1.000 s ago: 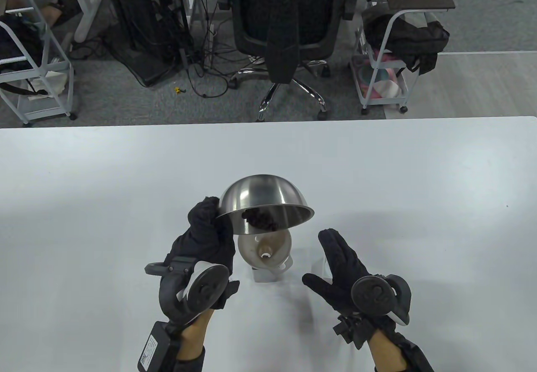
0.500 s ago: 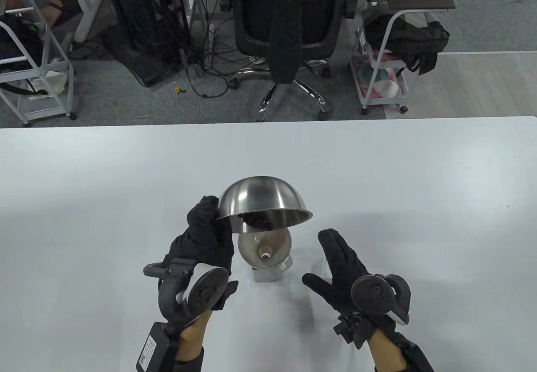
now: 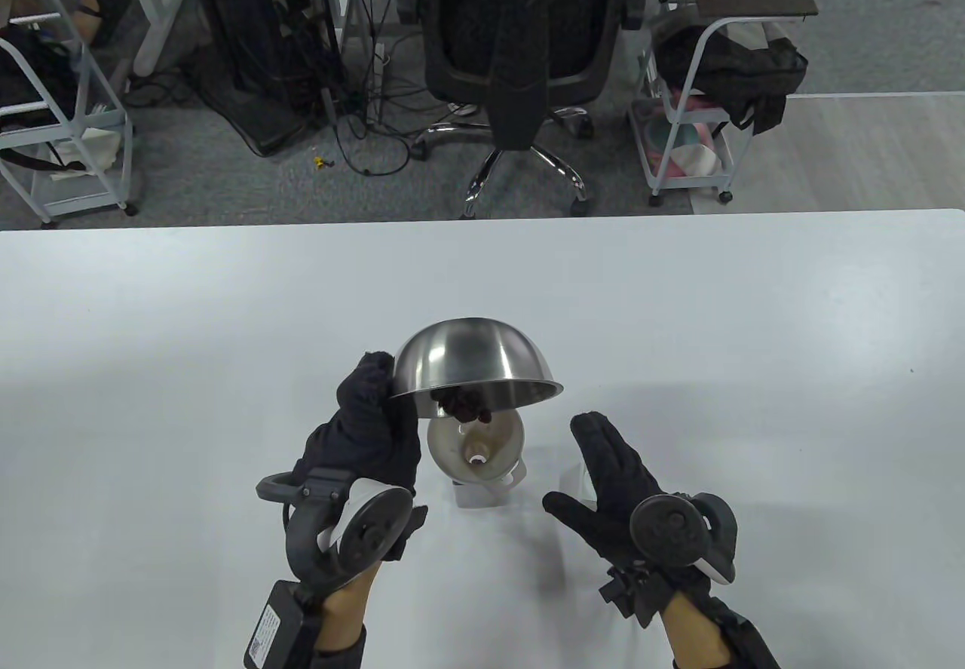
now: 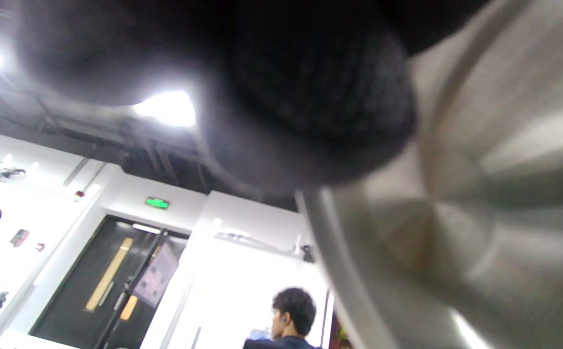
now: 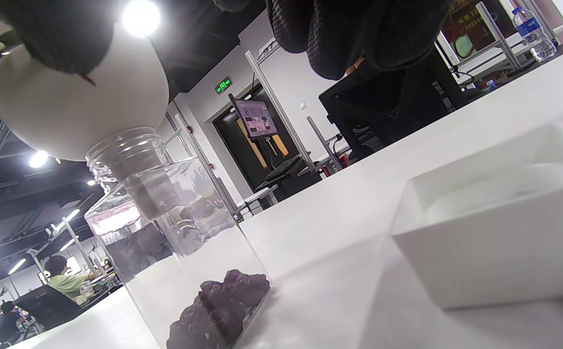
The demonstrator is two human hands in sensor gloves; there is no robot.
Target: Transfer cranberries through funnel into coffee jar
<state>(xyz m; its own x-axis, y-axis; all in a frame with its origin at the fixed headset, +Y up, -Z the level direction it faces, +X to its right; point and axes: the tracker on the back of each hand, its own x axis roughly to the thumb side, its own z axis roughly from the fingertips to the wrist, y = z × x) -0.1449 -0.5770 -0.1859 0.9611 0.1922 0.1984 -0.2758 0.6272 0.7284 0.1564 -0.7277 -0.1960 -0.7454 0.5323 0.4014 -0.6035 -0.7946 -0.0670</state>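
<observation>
A white surface (image 3: 226, 307) seen from above, with two black-gloved hands entering from the near edge. The left hand (image 3: 369, 428) grips the rim of a steel bowl (image 3: 471, 356), tipped steeply so its mouth faces down and toward the viewer. A dark clump of cranberries (image 3: 464, 401) sits at the bowl's lower lip, directly over a white funnel (image 3: 475, 446). The funnel stands in the neck of a clear coffee jar (image 5: 175, 232); in the right wrist view a small pile of cranberries already lies at the jar's bottom. The right hand (image 3: 611, 473) hovers just right of the funnel, fingers spread wide and holding nothing. A shallow white square dish (image 5: 494, 232) sits on the surface near the jar. No brand or label can be read on the jar, bowl or funnel; the only writing is a green illuminated sign (image 5: 222, 86) above a distant doorway, too small to read.
</observation>
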